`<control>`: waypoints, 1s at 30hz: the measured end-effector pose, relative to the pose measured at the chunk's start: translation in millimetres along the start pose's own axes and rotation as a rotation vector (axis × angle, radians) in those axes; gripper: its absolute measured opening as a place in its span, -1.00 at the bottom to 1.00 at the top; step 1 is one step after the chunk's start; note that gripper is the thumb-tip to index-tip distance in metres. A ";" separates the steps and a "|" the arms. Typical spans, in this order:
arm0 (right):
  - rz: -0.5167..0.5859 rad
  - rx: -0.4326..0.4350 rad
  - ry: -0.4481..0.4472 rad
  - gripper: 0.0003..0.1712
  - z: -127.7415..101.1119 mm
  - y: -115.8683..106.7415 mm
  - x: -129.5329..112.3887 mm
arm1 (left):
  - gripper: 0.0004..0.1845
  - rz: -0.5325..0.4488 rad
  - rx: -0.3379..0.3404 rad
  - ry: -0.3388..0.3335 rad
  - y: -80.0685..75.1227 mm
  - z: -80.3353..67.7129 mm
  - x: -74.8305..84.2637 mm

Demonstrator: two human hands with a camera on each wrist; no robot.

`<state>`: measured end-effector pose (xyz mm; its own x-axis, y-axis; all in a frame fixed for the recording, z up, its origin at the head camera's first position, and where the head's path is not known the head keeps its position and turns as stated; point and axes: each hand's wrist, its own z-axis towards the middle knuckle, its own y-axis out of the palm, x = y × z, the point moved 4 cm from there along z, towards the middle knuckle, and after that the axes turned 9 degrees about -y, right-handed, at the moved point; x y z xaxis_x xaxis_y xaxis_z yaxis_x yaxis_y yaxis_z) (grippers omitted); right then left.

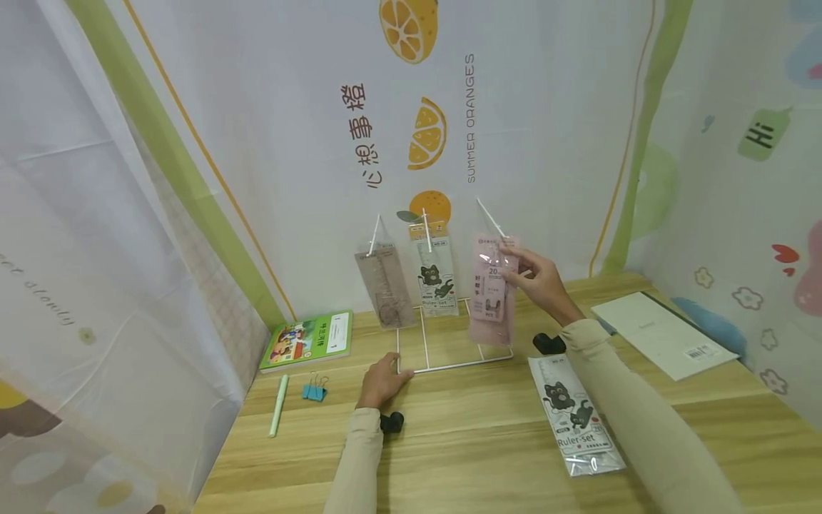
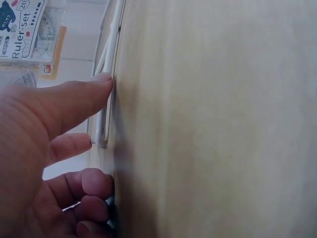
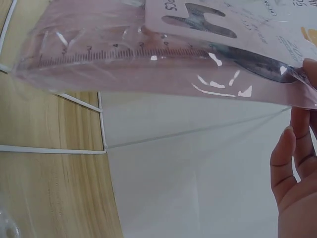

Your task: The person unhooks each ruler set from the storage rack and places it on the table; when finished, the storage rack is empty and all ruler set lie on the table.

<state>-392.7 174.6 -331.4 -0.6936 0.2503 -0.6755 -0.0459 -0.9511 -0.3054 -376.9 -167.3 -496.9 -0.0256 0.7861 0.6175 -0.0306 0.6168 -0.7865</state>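
Observation:
My right hand (image 1: 539,282) pinches the upper right edge of a pink clear-bagged ruler set (image 1: 493,314), which hangs at the right hook of a white wire rack (image 1: 462,365). In the right wrist view the bag (image 3: 124,74) shows ruler marks, and fingers are at its edge. The left hand (image 1: 383,380) is low at the rack's front left corner; in the left wrist view its straight thumb rests against the white wire (image 2: 106,114). A grey packet (image 1: 387,289) hangs on the left hook, and a cat-print ruler set (image 1: 437,275) on the middle one.
Another cat-print ruler set (image 1: 574,421) lies beside the right forearm. A pale notebook (image 1: 661,335) is at the right. On the left are a green picture book (image 1: 311,343), a blue binder clip (image 1: 315,392) and a light green pen (image 1: 279,407). A patterned curtain stands behind.

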 end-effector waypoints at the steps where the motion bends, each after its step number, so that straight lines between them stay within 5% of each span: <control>1: 0.004 0.000 -0.001 -0.46 -1.1 -0.6 -0.1 | -0.42 0.000 0.002 0.001 0.1 0.2 -0.1; 19: 0.042 0.040 -0.098 -0.50 -19.8 -7.9 -8.9 | -0.47 0.011 0.003 -0.006 0.7 -0.3 0.2; 30: 0.015 0.044 -0.082 -0.49 -26.5 -18.7 -15.7 | -0.47 0.021 0.013 0.012 0.8 -1.1 1.4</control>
<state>-361.9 193.3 -332.9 -0.7510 0.2221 -0.6219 -0.0651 -0.9621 -0.2650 -375.8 -165.6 -496.7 -0.0143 0.7993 0.6008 -0.0435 0.5998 -0.7990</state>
